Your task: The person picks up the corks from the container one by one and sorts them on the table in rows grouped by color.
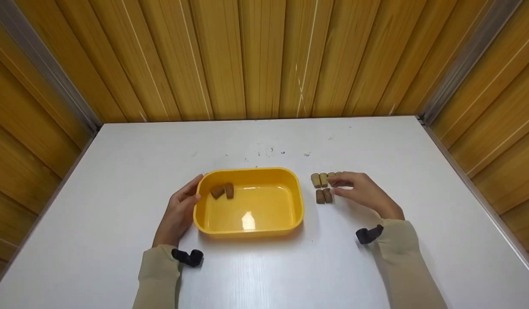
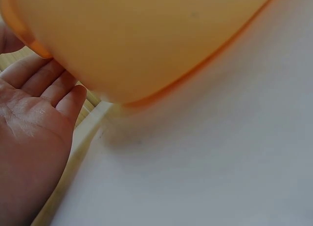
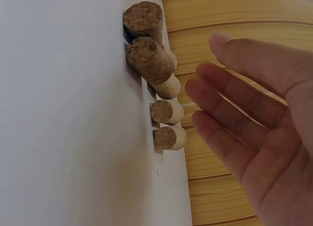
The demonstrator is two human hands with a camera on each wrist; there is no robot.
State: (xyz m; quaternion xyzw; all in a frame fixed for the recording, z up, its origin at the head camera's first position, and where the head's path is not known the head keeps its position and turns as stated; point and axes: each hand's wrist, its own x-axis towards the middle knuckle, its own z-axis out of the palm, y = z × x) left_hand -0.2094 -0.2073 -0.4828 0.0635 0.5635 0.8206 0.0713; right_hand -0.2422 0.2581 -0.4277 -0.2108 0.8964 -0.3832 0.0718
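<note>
A yellow plastic tub (image 1: 249, 234) stands on the table, two brown corks (image 1: 222, 191) lying in its upper left part. My left hand (image 1: 181, 210) grips the tub's left side, thumb at the rim and fingers along the outer wall; the left wrist view shows this hand (image 2: 34, 108) close up. To the right of the tub, two brown corks (image 1: 324, 196) lie side by side in front of a row of light corks (image 1: 319, 180). Over the right part of that row is my right hand (image 1: 363, 191), hiding some corks. Nothing sits between its parted fingers (image 3: 220, 133).
The white table (image 1: 247, 274) carries small dark marks (image 1: 271, 149) behind the tub. Wood-patterned panels (image 1: 264, 60) rise along its back and sides. A black wrist device (image 1: 189, 257) is on the left sleeve, another (image 1: 369, 234) on the right.
</note>
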